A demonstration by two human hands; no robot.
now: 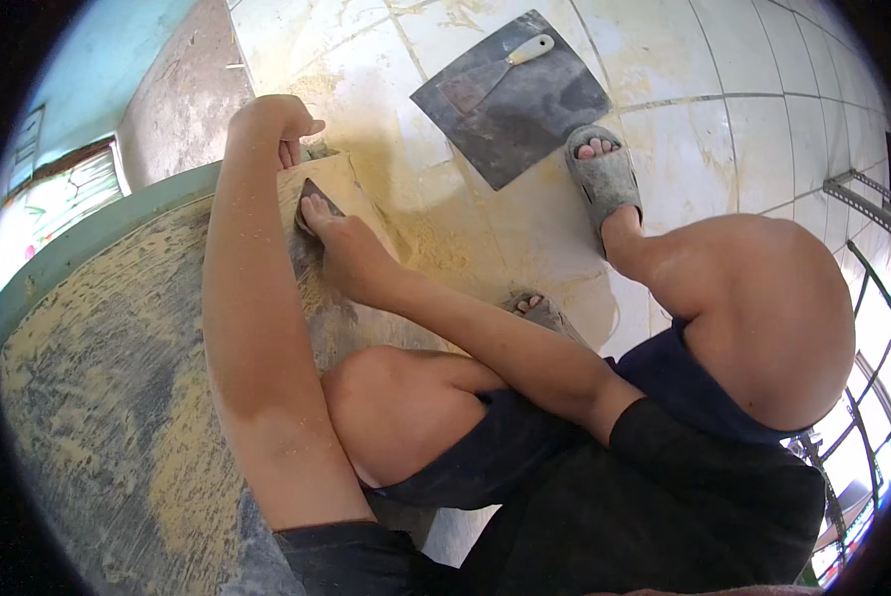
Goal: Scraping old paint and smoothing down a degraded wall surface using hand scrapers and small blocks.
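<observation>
On the board's far corner, head view: your right hand (331, 233) is pressing a dark pad (318, 197) flat | left hand (284, 124) is gripping the board (117, 377) edge | yellow filler is covering most; grey patches remaining | trowel (495, 72) lying unused on floor.

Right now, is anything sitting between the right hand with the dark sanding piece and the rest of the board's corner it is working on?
Nothing visible. The right hand already presses the dark sanding piece flat on the board near its corner. The left hand grips the corner edge just beyond, close to the piece. Only yellow dust lies on the surface.
</observation>
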